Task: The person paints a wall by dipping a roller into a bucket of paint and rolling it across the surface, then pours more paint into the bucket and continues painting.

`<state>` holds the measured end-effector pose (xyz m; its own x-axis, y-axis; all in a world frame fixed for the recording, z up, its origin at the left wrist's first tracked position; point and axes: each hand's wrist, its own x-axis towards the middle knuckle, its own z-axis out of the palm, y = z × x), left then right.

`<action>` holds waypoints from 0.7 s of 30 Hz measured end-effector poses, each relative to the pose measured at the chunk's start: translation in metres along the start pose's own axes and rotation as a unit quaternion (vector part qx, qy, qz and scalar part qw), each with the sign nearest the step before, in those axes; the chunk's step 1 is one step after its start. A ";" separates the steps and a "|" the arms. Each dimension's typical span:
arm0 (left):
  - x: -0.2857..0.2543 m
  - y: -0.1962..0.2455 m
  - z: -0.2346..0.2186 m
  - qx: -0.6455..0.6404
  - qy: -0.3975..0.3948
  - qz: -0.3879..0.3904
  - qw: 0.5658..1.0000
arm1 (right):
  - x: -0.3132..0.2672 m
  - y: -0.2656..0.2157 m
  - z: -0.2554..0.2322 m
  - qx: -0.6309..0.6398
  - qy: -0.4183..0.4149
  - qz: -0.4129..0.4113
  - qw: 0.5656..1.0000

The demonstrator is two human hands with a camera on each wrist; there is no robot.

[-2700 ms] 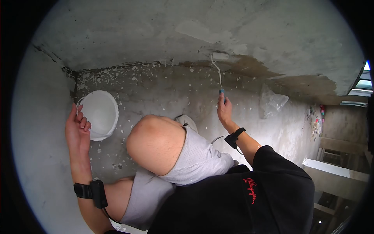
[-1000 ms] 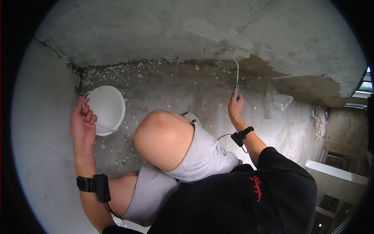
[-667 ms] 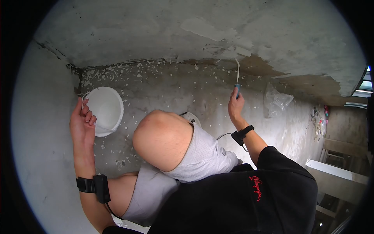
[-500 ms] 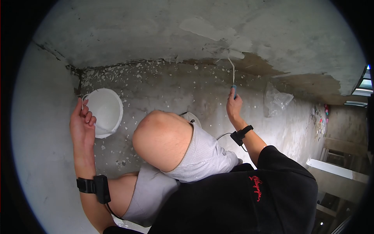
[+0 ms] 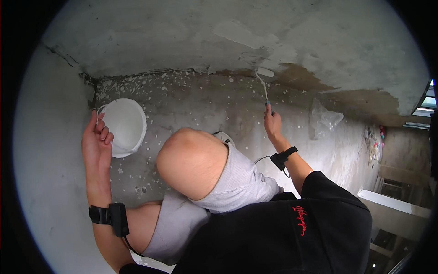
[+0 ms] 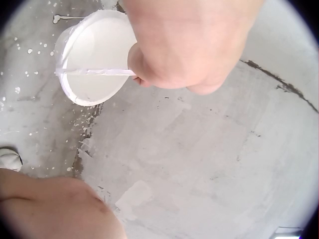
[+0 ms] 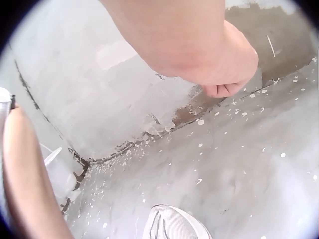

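Note:
My left hand [image 5: 96, 148] holds the handle of a white bucket [image 5: 144, 127], its fingers curled at the bucket's left side. In the left wrist view the pale handle [image 6: 99, 72] runs across the bucket's wide mouth to the fingers. The bucket's inside shows white. With my right hand [image 5: 273, 123] I grip a small paint roller [image 5: 265, 72] by its blue handle, index finger stretched along it. Its thin white frame reaches to the white roller sleeve, low on the wall just above the floor line. The right wrist view shows the curled right hand [image 7: 227, 74], which hides the roller.
The grey wall [image 5: 159, 41] has pale smeared patches and a brown damp-looking strip [image 5: 305, 76] low down. White splatters dot the concrete floor [image 5: 205, 109]. A clear plastic bag [image 5: 325, 118] lies right of my right hand. My bent knee [image 5: 191, 160] and a white shoe [image 5: 223, 138] sit between the hands.
The roller went right along the wall, then came back left and down toward the floor line, my right hand following. My left hand keeps its hold on the bucket's handle.

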<state>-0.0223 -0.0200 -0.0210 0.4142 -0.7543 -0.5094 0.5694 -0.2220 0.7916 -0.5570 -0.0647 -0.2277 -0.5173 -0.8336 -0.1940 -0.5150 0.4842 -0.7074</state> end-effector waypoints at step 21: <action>0.002 0.000 -0.001 0.007 0.003 -0.005 1.000 | -0.021 -0.011 0.013 0.081 0.074 -0.079 0.991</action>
<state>-0.0207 -0.0209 -0.0221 0.4136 -0.7481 -0.5190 0.5636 -0.2374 0.7912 -0.5310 -0.0561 -0.2244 -0.5390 -0.8421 0.0210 -0.4880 0.2918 -0.8226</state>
